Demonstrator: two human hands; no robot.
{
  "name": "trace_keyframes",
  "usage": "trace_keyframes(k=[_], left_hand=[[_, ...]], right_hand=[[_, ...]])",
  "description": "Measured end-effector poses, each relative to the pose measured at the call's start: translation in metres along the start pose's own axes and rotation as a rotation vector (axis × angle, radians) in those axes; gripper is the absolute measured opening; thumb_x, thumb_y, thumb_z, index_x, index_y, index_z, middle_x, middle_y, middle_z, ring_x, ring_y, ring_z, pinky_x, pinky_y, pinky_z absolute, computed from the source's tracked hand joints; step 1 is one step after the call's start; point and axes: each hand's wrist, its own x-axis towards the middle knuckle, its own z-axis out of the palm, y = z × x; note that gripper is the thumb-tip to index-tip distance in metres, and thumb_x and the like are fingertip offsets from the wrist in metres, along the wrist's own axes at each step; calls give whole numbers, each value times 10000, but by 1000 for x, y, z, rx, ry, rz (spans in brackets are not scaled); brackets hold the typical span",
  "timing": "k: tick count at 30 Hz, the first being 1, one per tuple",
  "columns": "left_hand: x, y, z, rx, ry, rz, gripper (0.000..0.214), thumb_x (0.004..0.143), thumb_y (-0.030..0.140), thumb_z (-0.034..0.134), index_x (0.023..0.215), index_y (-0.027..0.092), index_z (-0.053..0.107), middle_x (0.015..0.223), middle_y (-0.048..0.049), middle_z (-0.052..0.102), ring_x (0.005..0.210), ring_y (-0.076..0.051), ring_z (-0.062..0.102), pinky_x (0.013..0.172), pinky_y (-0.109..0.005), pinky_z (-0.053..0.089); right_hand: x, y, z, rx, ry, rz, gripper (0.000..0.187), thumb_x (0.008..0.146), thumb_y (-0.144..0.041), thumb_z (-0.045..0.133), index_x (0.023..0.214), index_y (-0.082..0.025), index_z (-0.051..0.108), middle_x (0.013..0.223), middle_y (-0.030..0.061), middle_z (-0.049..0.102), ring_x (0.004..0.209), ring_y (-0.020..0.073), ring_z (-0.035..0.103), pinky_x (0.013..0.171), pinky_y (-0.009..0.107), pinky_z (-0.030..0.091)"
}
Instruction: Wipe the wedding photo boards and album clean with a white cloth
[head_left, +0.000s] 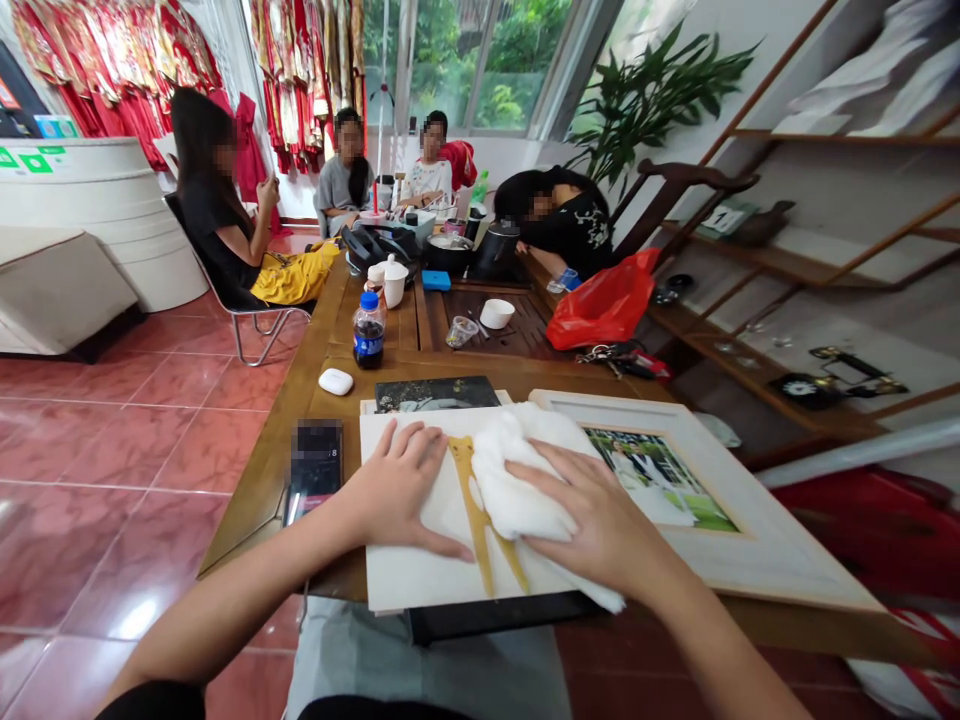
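Observation:
A white board with a yellow stand piece on it lies at the near edge of the wooden table. My left hand lies flat on the board, fingers stretched out. Just right of the yellow piece, my right hand presses a white cloth down onto the board, fingers spread over it. Beside my right hand lies a framed photo in a pale wooden frame.
A phone lies left of the board, with a white earbud case and a cola bottle beyond. Farther along are a tea tray, cups, kettles and a red plastic bag. Several people sit at the far end. Shelves line the right wall.

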Motion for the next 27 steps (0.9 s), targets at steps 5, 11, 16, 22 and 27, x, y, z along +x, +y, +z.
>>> trace_keyframes(k=[5,11,16,22,27], left_hand=[[0,0,0,1,27,-4,1197,724,947,446,1542,81,335,1550,-222,413,1482,-408,291,1252,-571,80],[0,2,1,-6,18,-31,1197,728,944,444,1554,87,309,1567,-221,392,1489,-398,291,1251,-572,82],[0,3,-1,-5,11,-31,1186,749,938,420,1546,65,320,1566,-228,395,1495,-386,286,1258,-542,58],[-1,3,-1,2,12,-10,1169,753,929,434,1547,78,323,1568,-226,392,1488,-400,292,1254,-548,64],[0,2,0,-14,2,-6,1182,747,933,432,1556,80,311,1576,-219,384,1488,-408,288,1252,-554,61]], right_hand=[[29,13,8,-13,-4,115,571,823,-429,654,1369,-270,610,1439,159,557,1297,373,529,1027,576,423],[8,3,4,-5,10,48,555,831,-445,638,1356,-265,621,1428,160,562,1300,385,520,1021,573,420],[-34,-14,-9,2,32,-19,553,810,-427,659,1335,-259,627,1446,181,532,1265,399,536,982,572,440],[-42,-10,-7,28,37,-13,539,828,-417,637,1344,-263,626,1455,163,531,1272,389,536,970,544,467],[-4,5,8,25,25,82,528,863,-463,602,1356,-273,622,1457,153,538,1291,384,529,1008,566,448]])
